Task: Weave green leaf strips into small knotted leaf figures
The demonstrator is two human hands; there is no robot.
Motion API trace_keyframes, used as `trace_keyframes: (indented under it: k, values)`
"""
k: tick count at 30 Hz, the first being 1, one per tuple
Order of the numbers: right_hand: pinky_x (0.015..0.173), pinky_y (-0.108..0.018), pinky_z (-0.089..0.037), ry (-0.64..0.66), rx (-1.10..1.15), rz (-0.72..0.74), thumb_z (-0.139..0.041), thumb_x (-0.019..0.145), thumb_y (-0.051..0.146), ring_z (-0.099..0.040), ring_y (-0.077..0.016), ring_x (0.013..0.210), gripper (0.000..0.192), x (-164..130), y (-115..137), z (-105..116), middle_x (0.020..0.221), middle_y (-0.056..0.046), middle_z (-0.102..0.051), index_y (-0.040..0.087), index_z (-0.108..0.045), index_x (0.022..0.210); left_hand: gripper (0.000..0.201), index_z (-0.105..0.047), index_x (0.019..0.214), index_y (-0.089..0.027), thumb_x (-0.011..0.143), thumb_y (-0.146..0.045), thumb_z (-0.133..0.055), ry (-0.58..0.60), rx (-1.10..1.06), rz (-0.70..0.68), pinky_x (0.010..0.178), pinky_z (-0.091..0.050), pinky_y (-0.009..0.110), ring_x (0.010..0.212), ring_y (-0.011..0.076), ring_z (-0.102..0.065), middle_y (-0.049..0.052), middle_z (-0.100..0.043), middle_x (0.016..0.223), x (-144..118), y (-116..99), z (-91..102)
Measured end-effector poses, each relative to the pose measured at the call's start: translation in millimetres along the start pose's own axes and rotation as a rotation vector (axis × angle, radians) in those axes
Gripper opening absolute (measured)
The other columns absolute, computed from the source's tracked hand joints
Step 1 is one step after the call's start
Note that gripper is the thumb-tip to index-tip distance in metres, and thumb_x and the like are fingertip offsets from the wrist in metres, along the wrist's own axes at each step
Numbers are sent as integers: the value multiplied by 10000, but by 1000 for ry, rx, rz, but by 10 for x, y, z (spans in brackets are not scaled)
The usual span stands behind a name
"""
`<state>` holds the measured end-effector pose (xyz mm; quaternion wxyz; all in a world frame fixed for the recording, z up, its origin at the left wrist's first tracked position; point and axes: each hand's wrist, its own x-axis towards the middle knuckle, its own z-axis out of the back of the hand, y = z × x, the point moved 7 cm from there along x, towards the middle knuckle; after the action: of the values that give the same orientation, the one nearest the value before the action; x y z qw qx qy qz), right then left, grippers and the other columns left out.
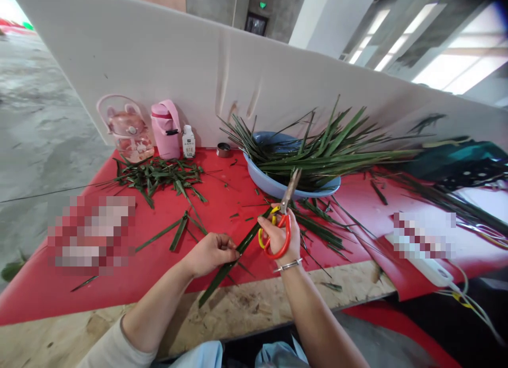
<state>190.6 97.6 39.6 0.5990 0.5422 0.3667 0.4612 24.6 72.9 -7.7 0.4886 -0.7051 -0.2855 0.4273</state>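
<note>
My left hand [211, 251] pinches a long green leaf [222, 273] that runs slantwise from the table's wooden front edge up toward the scissors. Red-and-yellow-handled scissors [278, 225] are held in my right hand [282, 236], blades pointing up and away over the leaf's upper end. A metal bracelet sits on my right wrist. Just beyond the scissors stands a blue basin [273, 185] piled with long green leaves [329, 151].
A red cloth [166, 267] covers the table, with a heap of cut leaf pieces [159, 175] at back left. A pink fan [126, 127], pink flask [165, 129] and small white bottle [188, 141] stand against the white board. A power strip [431, 265] lies at right.
</note>
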Motion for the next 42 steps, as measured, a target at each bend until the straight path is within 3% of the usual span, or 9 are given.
trace_keyframes:
  k: [5,10,13,18,23,28,31,37,42]
  values:
    - [342,-199,-360,17,90,-8,-687,659,328,-497,-96,411,530,112,22,176,618,69,-506,222,-440,1117,121,-573,580,-142,607,-252,-616,-23,-39,7,481,-294,204,452,81,-421,-16,-546,477,-18,-41,60]
    - [343,-195,-317,202,-121,-106,-647,681,347,-413,-71,380,450,60,36,450,571,65,-500,198,-497,1079,108,-568,579,-144,595,-233,-626,-71,-100,11,444,-271,184,419,62,-406,-26,-545,458,2,-43,106]
    - [428,-223,-385,343,-231,-111,-652,664,318,-442,-86,450,410,-48,39,615,623,41,-535,216,-536,1044,135,-563,590,-143,578,-234,-662,-103,-185,40,409,-269,171,399,61,-429,-26,-541,447,4,-14,110]
    - [446,-234,-396,446,-255,-243,-613,724,428,-462,-107,502,404,-263,-189,789,648,25,-504,202,-524,1047,249,-576,710,-139,583,-281,-738,-127,-439,67,420,-372,155,444,75,-528,12,-614,559,20,37,82]
    - [442,-221,-377,533,-181,-276,-520,790,529,-444,-93,516,458,-456,-335,701,721,-1,-501,188,-484,1093,374,-590,841,-157,528,-196,-791,-185,-577,24,491,-467,149,594,87,-605,-7,-628,710,68,90,140]
    - [416,-204,-377,532,-144,-288,-447,813,577,-443,-100,541,447,-552,-331,577,714,-12,-492,179,-486,1010,308,-573,727,-152,526,-230,-793,-297,-542,-44,431,-441,147,448,43,-497,-74,-512,543,70,75,236]
    - [406,-211,-370,569,-181,-294,-429,817,588,-428,-93,509,483,-582,-347,528,716,-20,-509,175,-482,1062,292,-590,711,-149,528,-255,-791,-335,-525,-69,416,-403,140,439,37,-476,-73,-513,532,68,69,260]
    - [393,-215,-364,761,-272,-176,-546,751,573,-421,-90,477,545,-601,-269,376,704,-22,-539,175,-539,1123,401,-652,905,-133,559,-289,-780,-218,-462,-88,625,-440,182,618,73,-571,-2,-643,695,102,104,130]
    - [385,-185,-335,867,-266,-91,-532,756,583,-389,-71,474,500,-626,-117,165,664,3,-488,163,-570,1025,573,-508,1060,-139,578,-310,-767,-191,-210,-128,547,-377,191,539,80,-520,-47,-587,575,76,61,60]
